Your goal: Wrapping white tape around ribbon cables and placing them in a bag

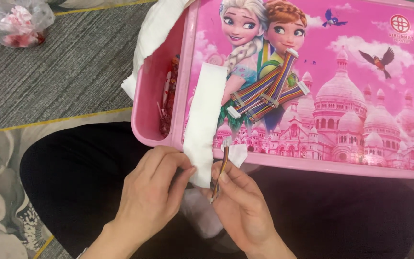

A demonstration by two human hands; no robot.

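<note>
Left grip (156, 184) pinching white tape strip (203, 120), right grip (238, 199) closed on ribbon cable (220, 175), beside pink tray (312, 165).

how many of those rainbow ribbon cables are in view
About 5: one ribbon cable in the right hand, and roughly four in the pile lying crossed on the pink tray. Overlaps may hide more.

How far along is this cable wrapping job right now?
Done: nothing looks wrapped yet. In hand: the right hand pinches one cable with a small tape piece at its connector, while the left hand grips the white strip. Left: several rainbow cables lie bare on the pink tray.
</note>
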